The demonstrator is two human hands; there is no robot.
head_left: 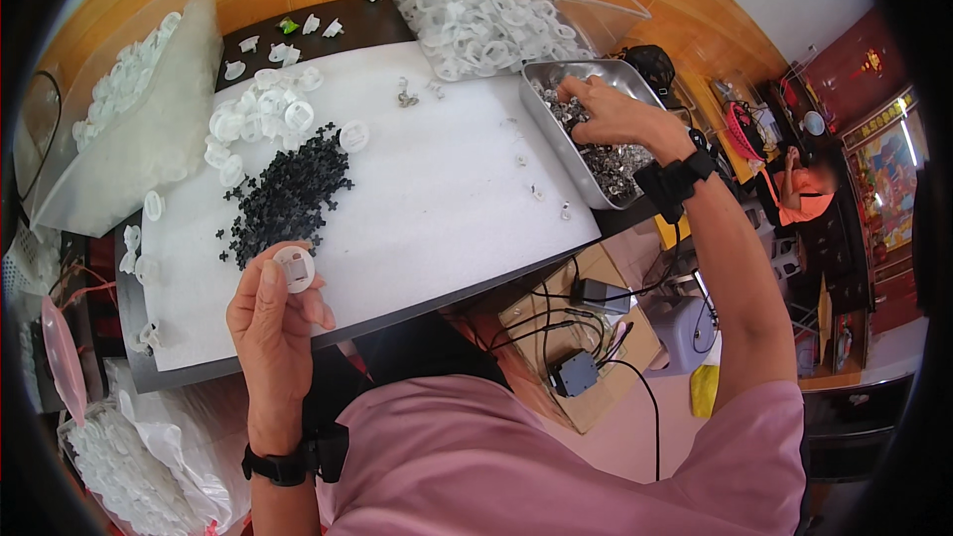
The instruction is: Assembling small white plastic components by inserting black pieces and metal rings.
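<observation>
My left hand (266, 313) is closed around a white round plastic cap (296, 269), held up at the near edge of the white foam sheet (437, 199). Just beyond it lies a heap of small black cross-shaped pieces (288, 189). Behind that heap are several loose white round caps (260, 114). My right hand (623, 117) reaches into a metal tray (559, 154) at the far right. Its bent fingers are down among small shiny metal parts (619, 169), and whatever the fingertips pinch is hidden.
Clear plastic bins of white parts stand at the left (139, 149) and the back (496, 25). Small metal pieces (407, 97) lie scattered on the sheet. Below the table's right edge are cables and a black box (573, 373) on cardboard. A person in orange (806, 194) sits at far right.
</observation>
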